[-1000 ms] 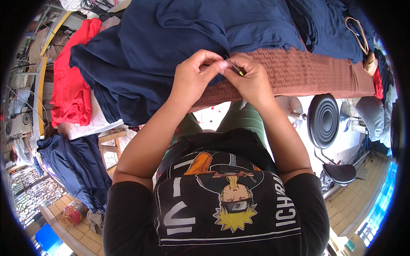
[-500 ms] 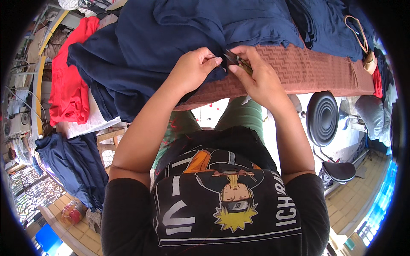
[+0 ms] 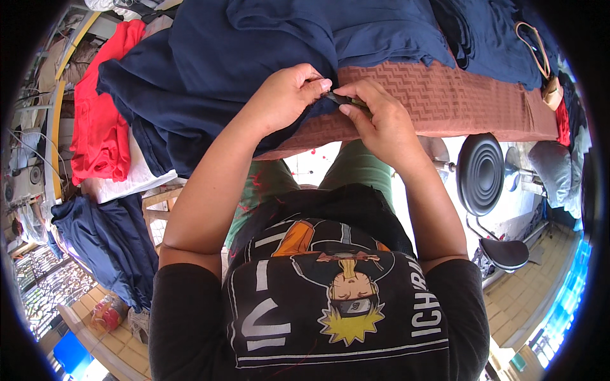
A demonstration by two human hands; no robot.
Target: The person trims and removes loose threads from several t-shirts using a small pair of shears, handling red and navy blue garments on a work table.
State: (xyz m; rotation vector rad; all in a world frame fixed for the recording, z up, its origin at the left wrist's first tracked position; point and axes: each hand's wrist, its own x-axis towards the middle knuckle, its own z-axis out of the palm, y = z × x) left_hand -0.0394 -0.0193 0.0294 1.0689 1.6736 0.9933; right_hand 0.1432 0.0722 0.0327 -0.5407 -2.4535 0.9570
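My left hand (image 3: 296, 91) pinches an edge of the dark navy cloth (image 3: 216, 76) between thumb and fingertips. The large cloth lies in loose folds over the table's near side. In my right hand (image 3: 383, 116) is a small pair of thread snips (image 3: 343, 98), thumb on one side and fingers on the other. Their pointed blades reach to the left fingertips, at the cloth's edge. Any thread there is too fine to make out, and the rest of the snips is mostly hidden by my fingers.
A brown patterned cover (image 3: 470, 105) lies over the table. More navy garments (image 3: 489, 44) are stacked at far right, near a tan strap (image 3: 551, 94). Red cloth (image 3: 105, 120) and a navy garment (image 3: 111, 244) hang at left. A black round stool seat (image 3: 481, 174) stands at right.
The snips' blades have swung down and left, close against the left fingertips. My right hand has turned slightly and lowered; the left hand has shifted a little, still pinching the cloth.
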